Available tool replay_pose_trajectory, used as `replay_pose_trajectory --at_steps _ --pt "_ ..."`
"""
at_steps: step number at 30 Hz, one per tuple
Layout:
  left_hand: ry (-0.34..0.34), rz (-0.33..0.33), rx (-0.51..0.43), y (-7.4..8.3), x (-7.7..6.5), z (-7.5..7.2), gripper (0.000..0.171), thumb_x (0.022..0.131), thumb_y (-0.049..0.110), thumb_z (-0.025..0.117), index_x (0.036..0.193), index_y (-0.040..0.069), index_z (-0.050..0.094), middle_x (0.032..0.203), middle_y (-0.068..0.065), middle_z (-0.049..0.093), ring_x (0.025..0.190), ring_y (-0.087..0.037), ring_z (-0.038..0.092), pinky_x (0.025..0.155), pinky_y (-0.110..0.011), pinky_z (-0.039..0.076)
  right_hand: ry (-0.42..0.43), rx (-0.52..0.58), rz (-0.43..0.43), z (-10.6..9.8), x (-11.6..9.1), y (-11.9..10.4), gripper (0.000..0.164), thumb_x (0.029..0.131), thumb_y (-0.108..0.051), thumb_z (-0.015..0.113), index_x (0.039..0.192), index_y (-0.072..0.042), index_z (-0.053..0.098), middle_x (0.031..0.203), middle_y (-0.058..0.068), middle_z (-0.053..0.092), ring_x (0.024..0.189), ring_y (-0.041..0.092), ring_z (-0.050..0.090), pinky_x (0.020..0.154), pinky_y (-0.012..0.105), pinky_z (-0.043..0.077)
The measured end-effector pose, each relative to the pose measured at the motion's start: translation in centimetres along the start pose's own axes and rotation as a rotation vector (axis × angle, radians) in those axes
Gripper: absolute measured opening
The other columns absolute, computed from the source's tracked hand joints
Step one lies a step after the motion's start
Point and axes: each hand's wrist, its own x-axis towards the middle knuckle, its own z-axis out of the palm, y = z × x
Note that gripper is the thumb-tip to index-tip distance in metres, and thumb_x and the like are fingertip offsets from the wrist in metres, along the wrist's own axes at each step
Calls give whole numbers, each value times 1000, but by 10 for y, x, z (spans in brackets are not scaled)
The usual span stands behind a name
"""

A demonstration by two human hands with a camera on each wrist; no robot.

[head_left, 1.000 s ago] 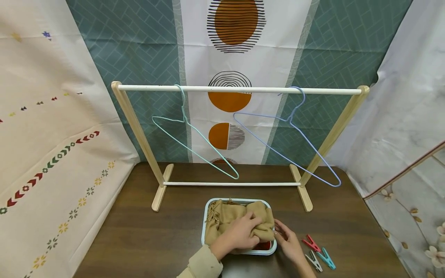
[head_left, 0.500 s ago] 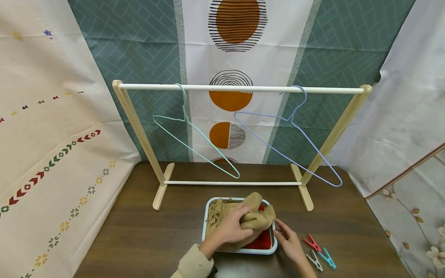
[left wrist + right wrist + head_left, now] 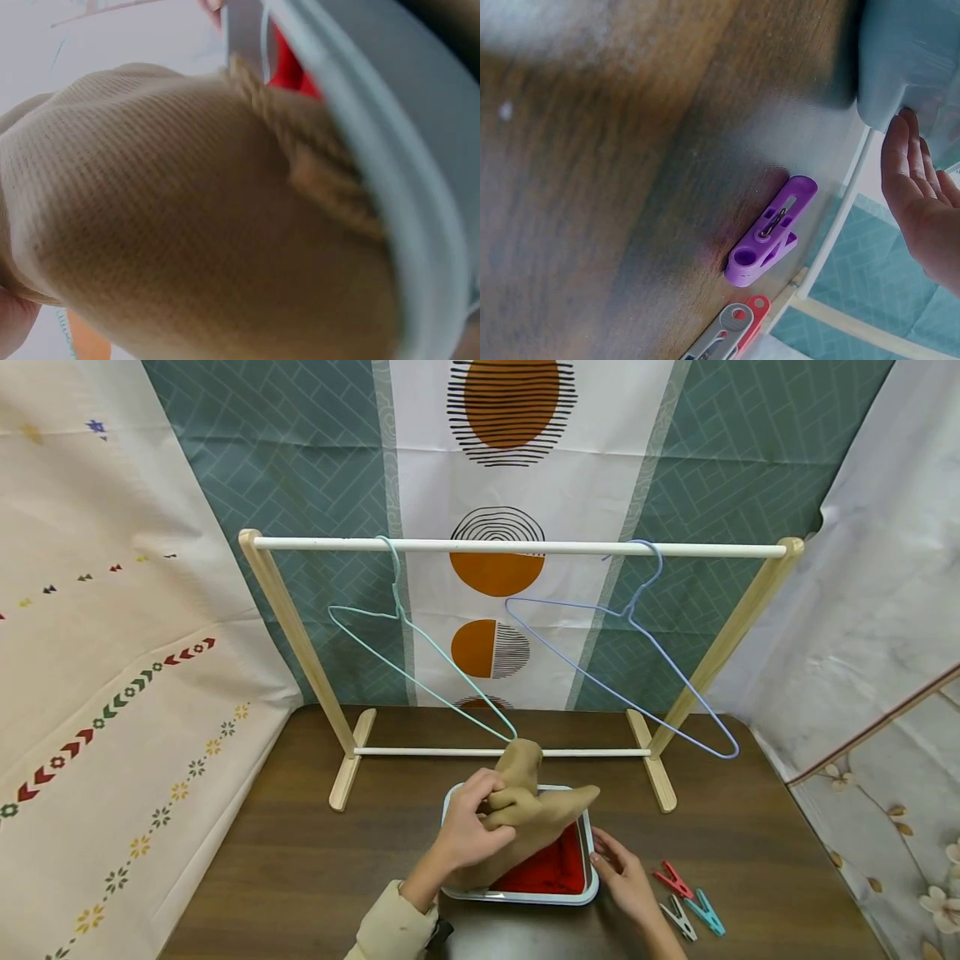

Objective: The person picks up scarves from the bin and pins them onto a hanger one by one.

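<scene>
A tan fringed scarf (image 3: 536,827) rises from a pale blue plastic basin (image 3: 592,878). My left hand (image 3: 465,831) grips a bunched part of it above the basin's left side. Twisted tassels (image 3: 259,94) and the basin rim (image 3: 390,142) lie close by in the left wrist view, where most of that hand is hidden. Red cloth (image 3: 558,864) lies uncovered inside the basin on the right. My right hand (image 3: 624,878) is at the basin's outer right side; in the right wrist view its fingers (image 3: 911,154) lie extended against the basin wall.
Behind the basin stands a wooden rack with a white bar (image 3: 495,547), bearing a mint hanger (image 3: 400,608) and a lilac hanger (image 3: 628,614). Right of my right hand lie red (image 3: 672,880), grey (image 3: 678,918) and teal (image 3: 706,912) clothespins. A purple clothespin (image 3: 769,232) lies near it.
My left hand has lifted the scarf up and to the left, uncovering more of the red cloth. My right hand has stayed at the basin's side.
</scene>
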Motion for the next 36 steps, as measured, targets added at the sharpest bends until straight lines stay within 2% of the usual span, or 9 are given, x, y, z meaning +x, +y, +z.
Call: replay_pose_trajectory --at_steps 1,5,7,12,18,22,26,30,36 --pt "13 6 -10 5 4 -4 31 48 -9 57 77 0 50 76 -11 52 63 -18 48 55 -18 41 1 -2 -9 0 0 0 39 87 4 53 125 11 46 113 28 56 96 13 57 77 18 45" --pt "40 36 -18 9 10 -16 30 49 -10 57 77 -1 51 81 -13 54 67 -19 50 59 -18 42 5 -10 -49 1 -1 -1 38 87 4 53 124 13 46 111 29 56 96 15 57 76 17 45" --pt "43 50 -24 11 12 -23 30 49 -11 57 77 -1 52 82 -14 54 66 -19 50 56 -19 42 3 -15 -58 1 -1 -1 38 87 3 53 124 13 46 111 29 56 96 14 57 75 16 45" --pt "61 83 -29 19 19 -36 30 49 -11 56 77 -2 53 81 -17 54 68 -22 51 57 -22 43 -13 -10 -44 0 0 -1 39 88 3 53 125 13 44 113 29 55 99 17 56 77 17 44" --pt "67 128 -63 25 29 -51 28 50 -13 56 76 -2 52 80 -17 53 67 -20 49 53 -19 43 -28 -16 -19 -1 0 -1 41 88 3 52 126 14 43 114 29 55 100 24 56 77 20 45" --pt "67 142 -24 29 34 -61 27 51 -11 57 75 -2 52 78 -15 54 67 -20 50 56 -19 42 -30 -5 -10 0 0 -1 41 88 4 52 126 14 42 114 29 54 101 26 55 77 20 45" --pt "70 148 4 31 38 -72 25 52 -11 56 75 -3 52 79 -16 53 67 -19 49 56 -19 42 -22 -1 -11 0 -1 -1 41 87 4 53 126 13 43 113 28 55 98 20 56 76 19 45" --pt "97 162 30 31 40 -82 24 52 -10 56 75 -5 52 79 -16 53 68 -18 50 56 -19 43 -9 -1 -17 0 0 1 40 87 5 53 125 12 45 113 28 56 97 16 57 76 18 45" --pt "143 186 89 34 40 -99 18 54 -6 56 72 -6 53 75 -17 53 73 -20 53 62 -18 43 12 3 18 0 1 0 39 85 6 53 124 9 48 111 26 57 95 15 57 75 20 46"
